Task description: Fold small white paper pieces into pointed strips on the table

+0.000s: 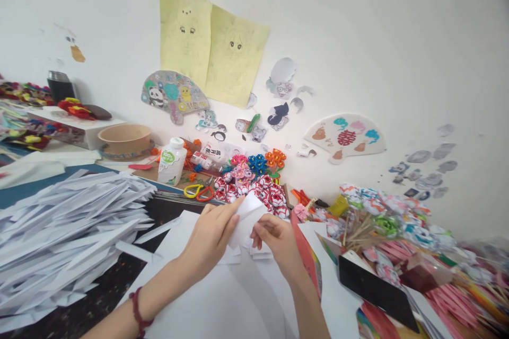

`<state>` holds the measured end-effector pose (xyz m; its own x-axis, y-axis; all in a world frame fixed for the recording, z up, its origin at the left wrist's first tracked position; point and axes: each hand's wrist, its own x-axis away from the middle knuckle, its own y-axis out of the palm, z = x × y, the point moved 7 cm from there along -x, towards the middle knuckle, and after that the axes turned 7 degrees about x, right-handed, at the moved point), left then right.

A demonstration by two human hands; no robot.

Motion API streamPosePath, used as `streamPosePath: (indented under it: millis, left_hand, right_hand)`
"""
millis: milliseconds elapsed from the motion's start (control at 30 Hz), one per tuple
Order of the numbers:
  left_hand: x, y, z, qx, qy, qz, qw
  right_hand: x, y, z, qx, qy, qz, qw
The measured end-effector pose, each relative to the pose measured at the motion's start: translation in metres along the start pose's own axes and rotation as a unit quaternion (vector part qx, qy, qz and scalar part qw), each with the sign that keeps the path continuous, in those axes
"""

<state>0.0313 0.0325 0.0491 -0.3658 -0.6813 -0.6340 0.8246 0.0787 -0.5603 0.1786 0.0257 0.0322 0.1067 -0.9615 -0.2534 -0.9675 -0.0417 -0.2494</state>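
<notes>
A small folded piece of white paper (247, 218) is held up above white sheets (238, 296). My left hand (214, 230) grips its left side, thumb lying along the near face and fingers behind. At the paper's right edge, my right hand (274, 241) has its fingers curled and pinched on it. Beneath the hands lie a few more small white paper pieces (260, 252), partly hidden. A dark red band circles my left wrist.
To the left rises a big heap of folded white paper strips (67, 243). Behind are a white bottle (172, 161), scissors (199, 192) and red-and-white paper flowers (270, 190). A black phone (376, 291) and pink strips (453, 299) lie at right.
</notes>
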Motion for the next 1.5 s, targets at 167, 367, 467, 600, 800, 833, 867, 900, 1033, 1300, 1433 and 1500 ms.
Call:
streamPosePath:
  millis: [167, 367, 467, 600, 800, 833, 867, 900, 1033, 1300, 1433, 1500]
  left_hand:
    - [0.002, -0.003, -0.005, -0.01, -0.014, 0.029, 0.999]
    - [0.003, -0.011, -0.021, -0.056, -0.088, 0.063, 0.993]
    - [0.001, -0.013, -0.021, 0.0, -0.101, 0.062, 0.993]
    - [-0.001, 0.0, -0.01, 0.114, -0.086, -0.017, 0.99]
    - [0.0, 0.024, -0.019, 0.368, -0.195, -0.111, 0.903]
    - [0.0, 0.026, -0.02, 0.381, -0.206, -0.122, 0.893]
    - [0.0, 0.027, -0.022, 0.381, -0.207, -0.126, 0.893]
    - [-0.002, 0.025, -0.022, 0.372, -0.2, -0.122, 0.898]
    - [-0.004, 0.02, -0.025, 0.368, -0.2, -0.105, 0.902]
    - [-0.007, 0.008, -0.022, 0.283, -0.189, -0.083, 0.937]
    - [-0.008, 0.007, -0.019, 0.27, -0.187, -0.088, 0.94]
    - [-0.008, 0.007, -0.019, 0.257, -0.18, -0.097, 0.944]
  right_hand:
    - [0.001, -0.001, -0.001, 0.005, 0.0, 0.009, 1.0]
    - [0.0, -0.003, 0.004, 0.004, 0.004, 0.013, 1.0]
    - [-0.003, -0.008, 0.012, 0.018, 0.018, 0.04, 0.999]
    - [-0.003, -0.012, 0.023, 0.004, 0.064, 0.084, 0.994]
    - [0.003, -0.01, 0.019, -0.066, 0.074, 0.073, 0.992]
    - [0.004, -0.011, 0.018, -0.051, 0.074, 0.074, 0.993]
    - [0.004, -0.011, 0.017, -0.033, 0.074, 0.071, 0.994]
    - [0.004, -0.01, 0.017, -0.014, 0.073, 0.064, 0.995]
    - [0.0, -0.007, 0.016, 0.012, 0.071, 0.057, 0.996]
    - [0.0, 0.003, 0.012, 0.051, 0.045, -0.005, 0.998]
    - [0.0, 0.012, 0.008, 0.07, 0.032, -0.043, 0.996]
    - [0.0, 0.014, 0.005, 0.074, 0.027, -0.054, 0.995]
